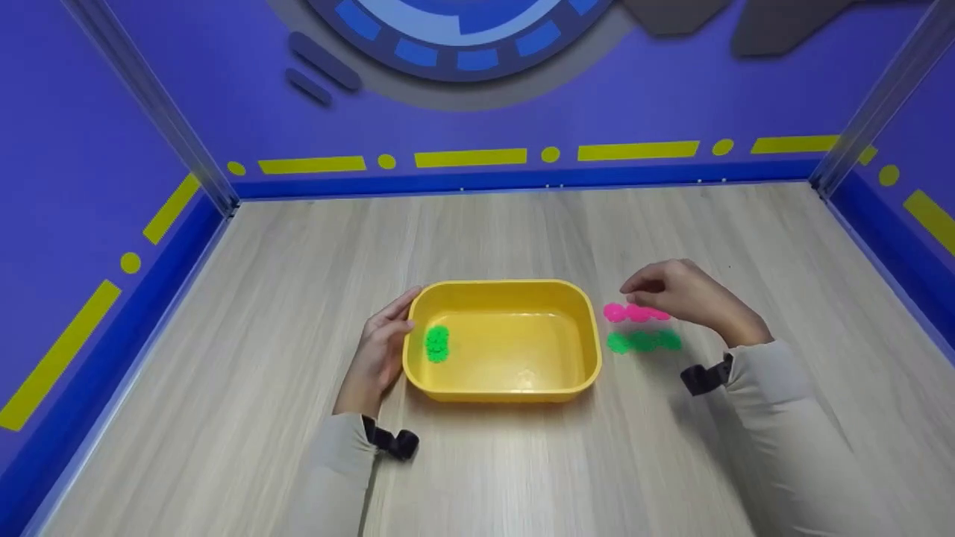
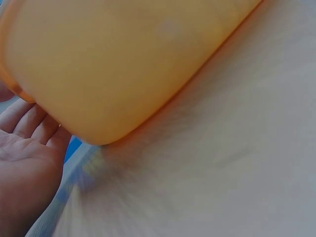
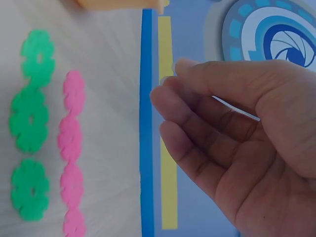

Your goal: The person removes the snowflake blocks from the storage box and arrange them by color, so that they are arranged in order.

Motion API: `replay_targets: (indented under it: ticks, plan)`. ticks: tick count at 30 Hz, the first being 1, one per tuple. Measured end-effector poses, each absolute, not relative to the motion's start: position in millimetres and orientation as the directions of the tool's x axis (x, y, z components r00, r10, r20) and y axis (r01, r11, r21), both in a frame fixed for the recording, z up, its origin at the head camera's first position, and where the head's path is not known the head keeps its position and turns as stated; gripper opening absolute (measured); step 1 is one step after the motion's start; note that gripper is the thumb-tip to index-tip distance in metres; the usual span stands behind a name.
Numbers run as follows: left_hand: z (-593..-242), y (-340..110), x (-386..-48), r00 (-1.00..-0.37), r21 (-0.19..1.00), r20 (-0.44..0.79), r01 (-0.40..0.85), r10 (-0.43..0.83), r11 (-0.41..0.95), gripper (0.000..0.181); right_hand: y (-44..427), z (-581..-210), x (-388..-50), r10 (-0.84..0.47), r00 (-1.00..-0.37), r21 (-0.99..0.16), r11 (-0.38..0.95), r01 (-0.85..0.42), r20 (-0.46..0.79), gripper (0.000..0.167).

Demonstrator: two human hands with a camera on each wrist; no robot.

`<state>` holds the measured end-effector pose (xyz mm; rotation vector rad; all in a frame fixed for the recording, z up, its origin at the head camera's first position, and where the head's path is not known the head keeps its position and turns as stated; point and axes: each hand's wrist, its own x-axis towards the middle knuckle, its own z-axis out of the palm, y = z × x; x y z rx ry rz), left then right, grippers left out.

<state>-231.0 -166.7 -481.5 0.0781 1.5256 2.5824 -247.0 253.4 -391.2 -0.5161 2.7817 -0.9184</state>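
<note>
A yellow plastic tub [image 1: 502, 396] stands on the table, with green flower-shaped pieces [image 1: 437, 344] lying inside at its left end. My left hand [image 1: 380, 350] holds the tub's left side, thumb at the rim and fingers against the outer wall; the left wrist view shows the palm [image 2: 29, 158] beside the tub. To the tub's right lie a row of pink flower-shaped pieces [image 3: 70, 138] and a row of green ones [image 3: 29, 120]. Over the pink row hovers my right hand [image 1: 683, 294], fingers loosely curled, thumb near the fingertips, nothing visible between them.
The pale wood-grain table [image 1: 298, 268] is bounded by blue-purple panels [image 1: 477, 127] at the back and both sides. Metal posts [image 1: 160, 104] stand in the back corners. Dark wrist mounts [image 1: 705, 379] sit at both cuffs.
</note>
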Motion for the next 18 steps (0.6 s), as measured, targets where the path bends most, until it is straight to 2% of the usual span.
replay_targets:
  ticks: [18]
  plan:
    - [-480.3, -166.7, -230.5, -0.987, 0.873, -0.027, -0.1, 0.157, -0.478, 0.062, 212.7, -378.6, -260.0, -0.474, -0.88, -0.619, 0.702, -0.352, -0.036, 0.019]
